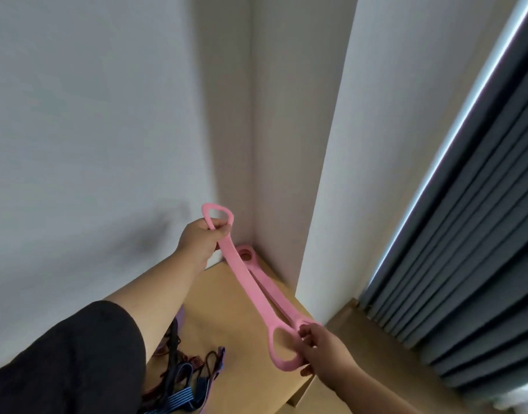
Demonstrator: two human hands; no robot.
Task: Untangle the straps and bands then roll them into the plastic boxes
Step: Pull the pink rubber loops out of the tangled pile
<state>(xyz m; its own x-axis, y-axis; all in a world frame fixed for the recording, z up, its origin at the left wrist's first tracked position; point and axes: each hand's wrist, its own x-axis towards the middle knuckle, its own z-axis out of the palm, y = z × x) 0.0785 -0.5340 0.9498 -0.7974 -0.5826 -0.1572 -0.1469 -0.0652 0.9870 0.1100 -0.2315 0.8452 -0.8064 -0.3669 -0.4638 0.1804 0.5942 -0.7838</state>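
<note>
Both hands, L (pixel 201 239) & R (pixel 322 343), fingers curled round pink band (pixel 250 289) end loops, above table (pixel 226 297).

A home room: plain white walls (pixel 107 115), pleated grey curtain (pixel 481 264), light wooden table (pixel 226 309).

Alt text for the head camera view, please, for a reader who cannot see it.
A person holds a pink band stretched between both hands above a wooden table: the left hand grips one looped end, the right hand pinches the other. A second pink band lies on the table beneath, and a tangle of dark straps sits at the near edge.
</note>
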